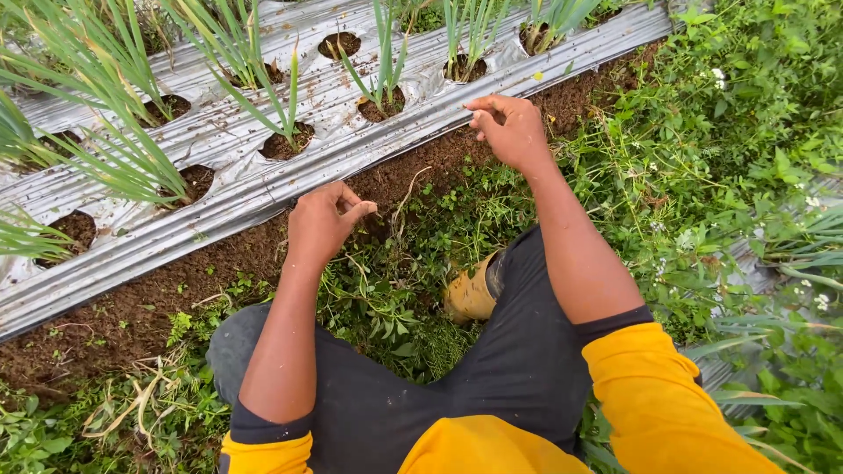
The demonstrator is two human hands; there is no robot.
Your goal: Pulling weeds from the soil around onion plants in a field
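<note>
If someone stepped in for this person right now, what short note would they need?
Left hand: closed in a loose fist at the soil strip, among weeds; whether it grips anything cannot be told.
Right hand: fingers curled, at the edge of the silver plastic mulch.
Leafy plants stand in the mulch holes.
Done: soil beside the mulch looks mostly bare.
Left: thick weeds around the knees and to the right.

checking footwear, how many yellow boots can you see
1: a yellow boot stands in the weeds between the person's knees, below and right of the left hand. A second boot may be hidden under the legs.
</note>
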